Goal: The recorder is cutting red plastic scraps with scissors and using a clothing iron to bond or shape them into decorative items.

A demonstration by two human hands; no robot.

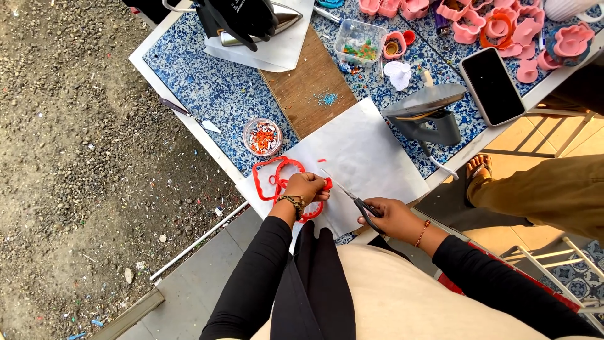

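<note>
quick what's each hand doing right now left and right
Left hand: closed on the red plastic shape, pressing it against the white paper.
Right hand: closed on the scissors, blades toward the red piece.

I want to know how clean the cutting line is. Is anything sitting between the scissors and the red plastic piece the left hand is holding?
Nothing visible does. The scissors in the right hand point straight at the red plastic piece, their tips right at its edge by the left hand. Only the white paper sheet lies beneath them.
</note>
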